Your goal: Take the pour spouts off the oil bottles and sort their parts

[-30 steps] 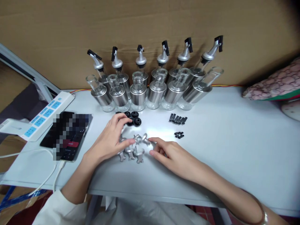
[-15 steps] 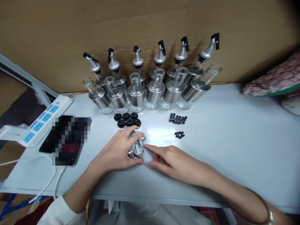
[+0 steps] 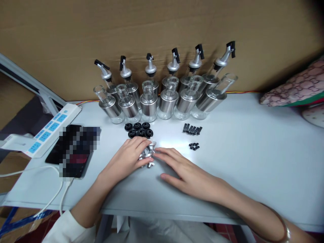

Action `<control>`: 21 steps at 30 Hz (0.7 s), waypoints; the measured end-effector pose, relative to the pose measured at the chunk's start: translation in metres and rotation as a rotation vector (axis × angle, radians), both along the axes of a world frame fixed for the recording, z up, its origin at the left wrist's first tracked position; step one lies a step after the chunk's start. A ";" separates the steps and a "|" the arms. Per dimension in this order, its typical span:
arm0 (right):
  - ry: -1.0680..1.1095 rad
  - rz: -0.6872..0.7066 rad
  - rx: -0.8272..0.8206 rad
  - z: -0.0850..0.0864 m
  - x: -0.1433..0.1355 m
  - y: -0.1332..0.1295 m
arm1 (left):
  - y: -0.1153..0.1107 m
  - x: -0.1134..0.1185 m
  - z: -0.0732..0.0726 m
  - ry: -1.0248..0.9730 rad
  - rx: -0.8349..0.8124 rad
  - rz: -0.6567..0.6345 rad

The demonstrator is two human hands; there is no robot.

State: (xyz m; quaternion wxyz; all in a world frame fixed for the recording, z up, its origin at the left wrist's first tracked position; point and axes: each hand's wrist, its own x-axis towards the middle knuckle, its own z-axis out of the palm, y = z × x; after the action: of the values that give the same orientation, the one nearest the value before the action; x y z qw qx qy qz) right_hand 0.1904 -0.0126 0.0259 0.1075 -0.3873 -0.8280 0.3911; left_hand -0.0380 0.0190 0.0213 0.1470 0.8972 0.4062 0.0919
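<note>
My left hand (image 3: 133,152) is curved over a small group of silver pourer tops (image 3: 148,154) on the table, its fingers and thumb around them. The palm and fingers hide part of the group. My right hand (image 3: 178,168) is at the right side of the same pieces, fingers stretched out and thumb apart, the fingertips close to or touching them. Just beyond my left hand lie several round black stoppers (image 3: 137,126) in two rows. Black lever caps (image 3: 192,129) lie in a row further right, with small black fittings (image 3: 194,146) nearer me.
Several glass bottles with steel sleeves (image 3: 148,104) stand in two rows at the back; the rear ones carry pourers (image 3: 151,69). A power strip (image 3: 49,130) and phones (image 3: 82,167) with white cables lie left. A patterned cloth item (image 3: 291,86) is far right. Cardboard (image 3: 162,27) stands behind.
My right hand's fingers have gone from a pointing index to stretched out together. My left thumb has shifted up over the pourer tops, baring some at the near side. The view has shifted slightly.
</note>
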 end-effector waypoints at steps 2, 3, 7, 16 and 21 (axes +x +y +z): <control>-0.004 0.009 -0.005 0.001 -0.001 -0.001 | 0.000 -0.001 0.000 -0.002 -0.002 -0.008; -0.004 0.007 -0.007 0.001 -0.001 -0.001 | 0.000 -0.001 0.000 -0.003 -0.001 -0.012; 0.024 -0.013 -0.009 0.002 0.000 -0.003 | -0.002 -0.001 0.000 -0.021 0.015 -0.018; 0.160 -0.177 0.300 0.017 0.004 0.007 | -0.006 0.001 0.006 -0.182 0.196 -0.042; 0.193 -0.465 0.892 0.076 0.040 0.049 | -0.007 0.002 0.005 -0.226 0.255 -0.053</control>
State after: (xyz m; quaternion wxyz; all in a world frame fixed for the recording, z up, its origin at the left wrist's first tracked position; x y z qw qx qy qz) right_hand 0.2303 0.0368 0.1015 0.4223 -0.4399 -0.7925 -0.0007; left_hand -0.0358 0.0124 0.0268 0.0791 0.9029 0.3482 0.2393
